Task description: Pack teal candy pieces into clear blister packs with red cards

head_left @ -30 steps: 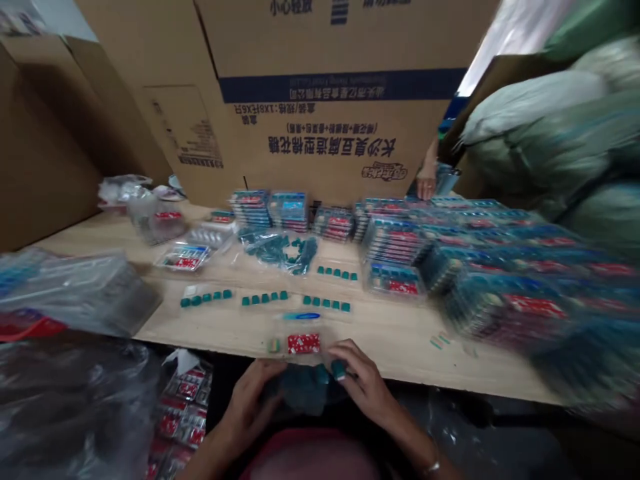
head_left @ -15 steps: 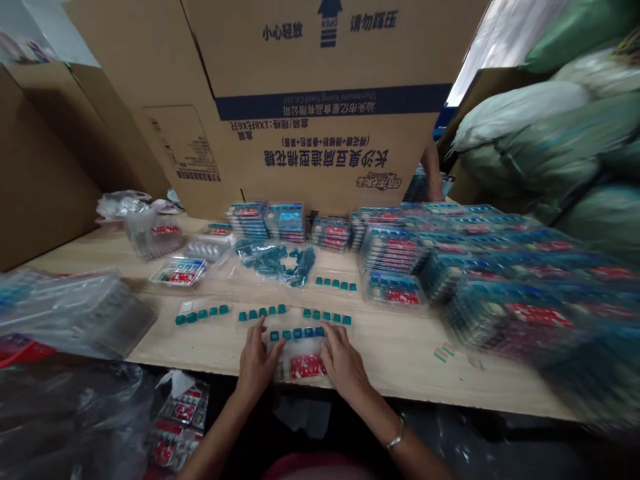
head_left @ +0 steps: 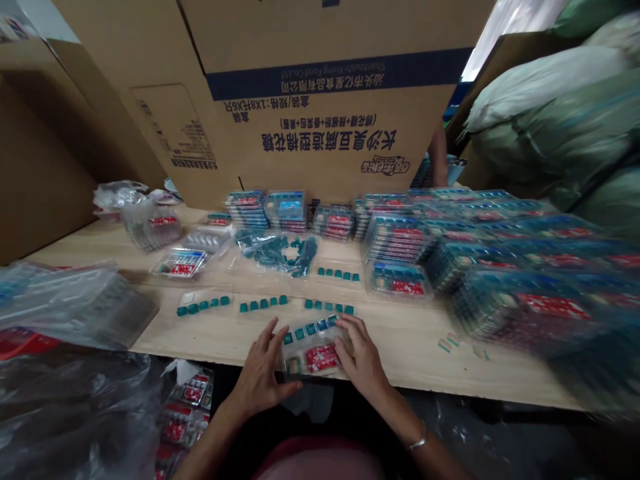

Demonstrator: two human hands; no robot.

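A clear plastic tray (head_left: 300,347) lies slightly turned at the table's front edge, with a row of teal pieces (head_left: 311,329) along its far side. In it are a red sachet (head_left: 323,358) and a small pale packet (head_left: 293,365). My right hand (head_left: 361,353) grips the tray's right end, thumb near the sachet and fingers at the far corner. At the left end is my left hand (head_left: 263,373), fingers spread and thumb stretched out below the tray, its fingertips by the tray's edge. Whether they touch it is hard to tell.
Beyond the tray lie short rows of teal pieces (head_left: 263,304) and a plastic bag of teal pieces (head_left: 277,252). Stacked filled packs (head_left: 525,303) crowd the right. Empty clear trays (head_left: 90,307) are piled left. A large carton (head_left: 320,120) stands behind; another person's arm (head_left: 439,157) shows beside it.
The tray has turned, its right end now farther from me. My left thumb has come off the tray and spread toward me; my right hand has shifted along with the right end.
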